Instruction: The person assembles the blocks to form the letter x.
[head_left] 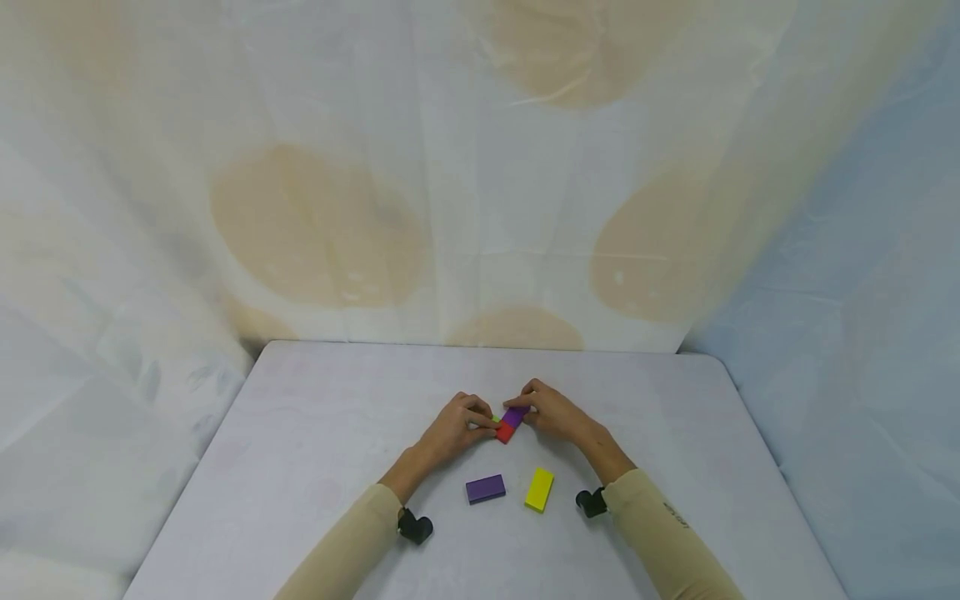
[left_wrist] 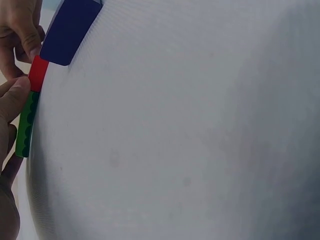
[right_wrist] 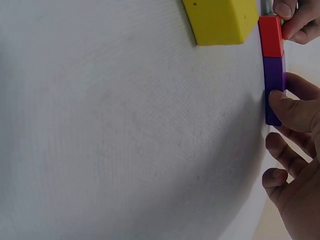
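I see the worktop [head_left: 315, 433] carrying everything. At its centre, my left hand [head_left: 452, 427] pinches the red block [head_left: 505, 432] and my right hand [head_left: 551, 412] pinches the purple block [head_left: 515, 415] joined to it. Nearer me, a second purple block [head_left: 485, 488] and a yellow block [head_left: 539, 489] lie flat, just apart.

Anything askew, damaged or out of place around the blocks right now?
Nothing stands out. Both hands hold the red and purple blocks together; the loose purple block and yellow block lie flat, intact.
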